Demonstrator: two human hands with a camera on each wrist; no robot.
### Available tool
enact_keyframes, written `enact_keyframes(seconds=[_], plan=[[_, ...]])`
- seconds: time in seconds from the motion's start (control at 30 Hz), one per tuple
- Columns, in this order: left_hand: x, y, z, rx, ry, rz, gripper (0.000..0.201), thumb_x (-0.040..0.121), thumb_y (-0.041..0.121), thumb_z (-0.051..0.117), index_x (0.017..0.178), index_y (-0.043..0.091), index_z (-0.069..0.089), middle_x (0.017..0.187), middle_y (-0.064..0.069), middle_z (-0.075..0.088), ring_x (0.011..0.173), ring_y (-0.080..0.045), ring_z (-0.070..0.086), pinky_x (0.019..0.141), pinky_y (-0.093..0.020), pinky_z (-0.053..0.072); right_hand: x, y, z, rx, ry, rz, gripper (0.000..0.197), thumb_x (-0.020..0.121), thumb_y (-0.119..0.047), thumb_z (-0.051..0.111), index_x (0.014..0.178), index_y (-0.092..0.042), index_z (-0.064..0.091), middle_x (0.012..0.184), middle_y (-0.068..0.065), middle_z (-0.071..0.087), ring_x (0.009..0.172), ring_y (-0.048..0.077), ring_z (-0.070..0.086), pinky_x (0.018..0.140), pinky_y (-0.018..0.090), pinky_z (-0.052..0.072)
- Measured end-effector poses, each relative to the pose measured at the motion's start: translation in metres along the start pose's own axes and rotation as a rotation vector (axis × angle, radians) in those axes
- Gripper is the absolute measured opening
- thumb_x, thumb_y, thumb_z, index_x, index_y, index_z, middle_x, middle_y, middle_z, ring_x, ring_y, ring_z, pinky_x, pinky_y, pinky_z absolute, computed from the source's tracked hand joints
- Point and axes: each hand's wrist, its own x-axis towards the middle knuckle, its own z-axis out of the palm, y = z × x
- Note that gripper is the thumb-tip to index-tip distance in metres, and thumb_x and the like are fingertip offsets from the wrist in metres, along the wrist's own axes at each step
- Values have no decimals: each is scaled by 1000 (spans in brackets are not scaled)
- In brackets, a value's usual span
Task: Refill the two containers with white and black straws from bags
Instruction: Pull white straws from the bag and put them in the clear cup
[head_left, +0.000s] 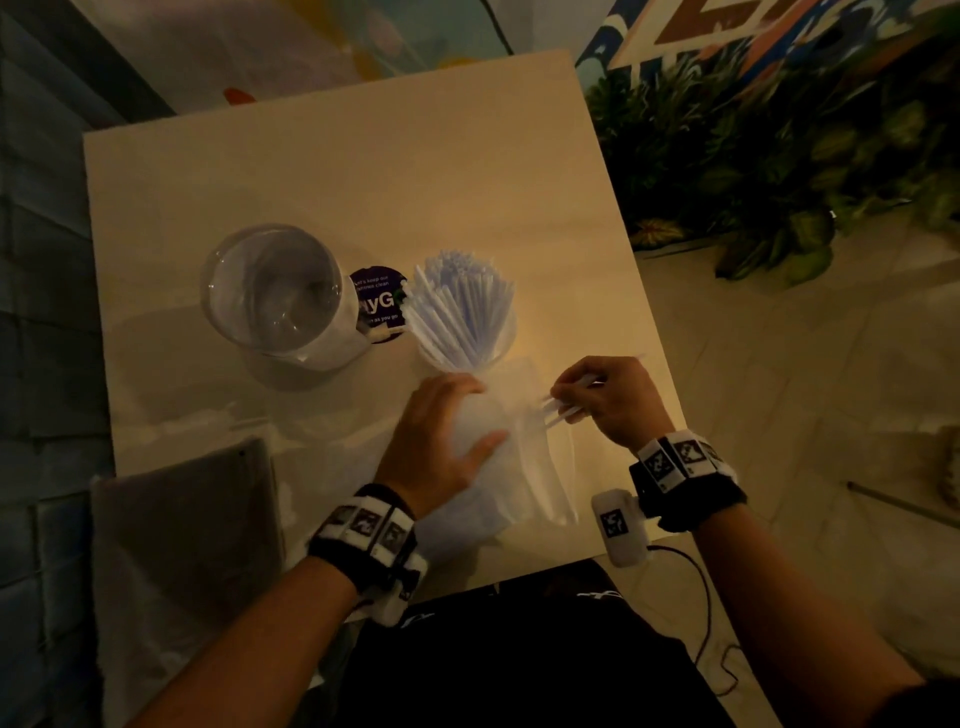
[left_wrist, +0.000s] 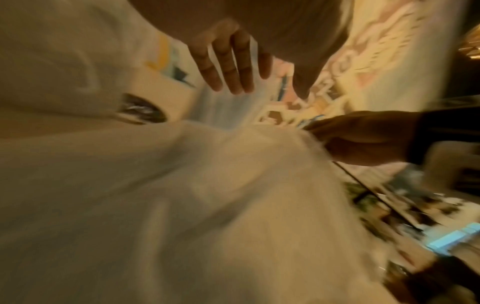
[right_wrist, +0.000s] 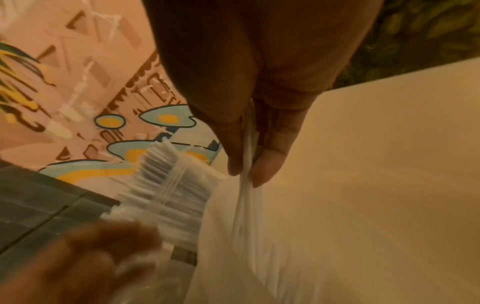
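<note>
We pinch a few white straws in right hand, drawing them from the bag; left hand, fingers spread, steadies it by the full cup. Risk: the loose pinch may scatter straws.

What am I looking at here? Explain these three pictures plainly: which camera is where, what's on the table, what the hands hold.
No machine: a person wears one camera on the head and one on each wrist. The head view looks down on a white table bearing an empty clear container and a second container full of white straws. The left hand rests spread on a translucent bag. The right hand pinches a few white straws, seen close in the right wrist view. The left wrist view is blurred.
</note>
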Motion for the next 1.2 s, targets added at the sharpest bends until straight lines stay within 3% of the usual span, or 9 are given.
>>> enact_keyframes(seconds=[0.13,0.3,0.47,0.57,0.67,0.77,0.9,1.07,1.2], plan=[[18,48,34,-10,-99,163,52,84,34,74,125,11,52,121,-3,55,109,-15,51,95,-28,45,-11,-12,-4,-36,-24,-1,3,87,-11,75,85,-10,72,75,7,74,62,17,72,61,23,57],[30,47,63,60,-218,-94,67,84,33,74,138,15,41,133,-5,49,118,-19,47,99,-35,45,-28,-22,-14,-65,-18,-4,3,89,-12,72,90,-9,73,78,4,73,63,9,71,59,15,55],[37,34,80,372,-244,-24,20,91,35,58,100,17,62,102,-1,64,103,-19,53,87,-33,43,-38,-28,-16,-133,14,-59,6,88,-12,74,84,-16,72,75,0,72,59,5,69,57,16,54],[40,32,85,354,-187,-42,12,91,23,59,89,13,67,86,-4,67,87,-21,59,82,-38,48,-46,-38,-19,-120,19,-144,3,89,-18,72,87,-19,72,77,-2,72,60,6,69,56,21,55],[43,29,82,220,-130,-82,22,95,26,50,82,14,63,73,-2,65,72,-18,60,79,-43,50,-54,-50,-33,-73,-30,-271,22,89,-34,66,103,-19,72,101,-5,71,72,13,72,63,33,62],[47,35,71,-115,-40,-143,38,101,39,43,67,24,51,57,2,57,54,-18,56,62,-41,50,-62,-62,-52,192,-9,-428,22,96,-27,61,102,-10,73,123,2,65,77,24,72,63,34,61],[53,61,43,-599,100,-307,40,97,50,47,62,31,51,46,9,45,48,-14,49,66,-40,49,-59,-55,-66,512,118,-382,31,95,-40,59,96,-12,70,113,15,68,75,30,67,62,34,56],[52,77,-6,-979,277,-243,38,100,34,43,65,19,39,50,3,30,43,-16,30,50,-33,42,-20,-8,-29,-69,10,-88,12,98,-25,62,96,-16,71,86,1,73,69,12,70,67,32,58],[29,61,-34,-894,283,-236,43,99,34,45,59,21,37,48,7,30,40,-13,24,42,-25,24,-5,19,29,-284,-126,-190,10,92,-14,67,100,-13,74,96,1,73,80,14,69,73,32,55]])
